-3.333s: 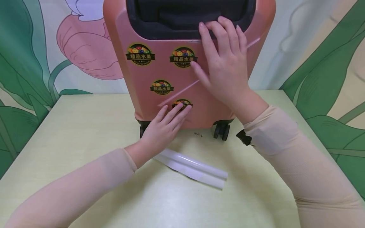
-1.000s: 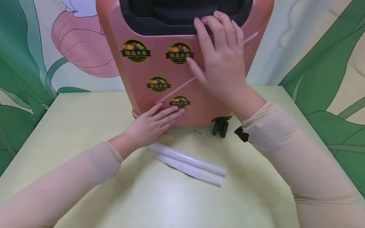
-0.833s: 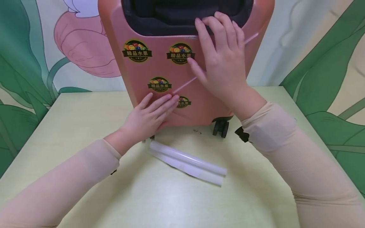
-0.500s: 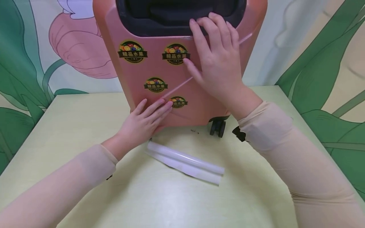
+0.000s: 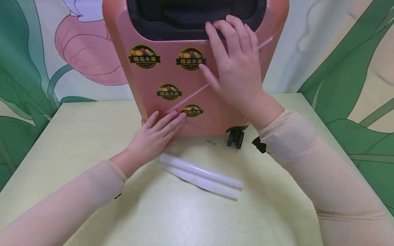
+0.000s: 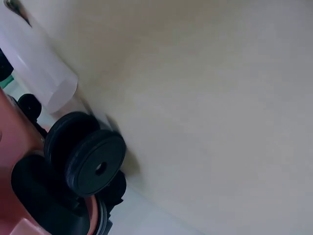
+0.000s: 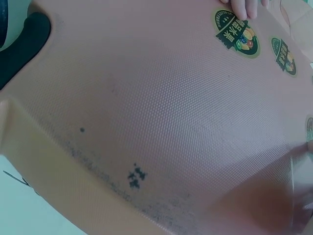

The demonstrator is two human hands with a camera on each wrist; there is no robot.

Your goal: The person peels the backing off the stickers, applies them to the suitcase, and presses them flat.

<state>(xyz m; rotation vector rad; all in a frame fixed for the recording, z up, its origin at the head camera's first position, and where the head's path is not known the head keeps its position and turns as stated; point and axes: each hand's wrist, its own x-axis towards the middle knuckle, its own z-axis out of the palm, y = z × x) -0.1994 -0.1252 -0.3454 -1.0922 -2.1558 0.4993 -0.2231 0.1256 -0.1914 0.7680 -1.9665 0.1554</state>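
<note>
Four round fruit stickers sit on the front of your pink suitcase (image 5: 221,121), which stands on the worktop (image 5: 92,136) w/ its top cut off in head view: upper-L sticker (image 5: 144,57), upper-R sticker (image 5: 191,59), mid sticker (image 5: 169,92) & bottom sticker (image 5: 193,111). Your L grip (image 5: 150,139) is spread on the case's lower L, fingers extended, tips at the L edge of the bottom sticker. Your R grip (image 5: 239,68) is also spread, upper R, fingers slightly bent, tips on the black panel (image 5: 172,33), thumb tip at the R edge of the upper-R sticker. White roll (image 5: 201,171), partly unrolled, lies on the worktop in front of the case, nr your L grip. Caster (image 5: 235,138) shows under the case's lower R corner; L wrist view has a black double wheel (image 6: 98,164) close up, nr the roll's end. R wrist view: dark specks (image 7: 135,176) on the pink surface. Beige sleeves (image 5: 95,184) reach both wrists. Behind the case: wall mural w/ green leaves (image 5: 357,75) & pink flower (image 5: 92,54).
</note>
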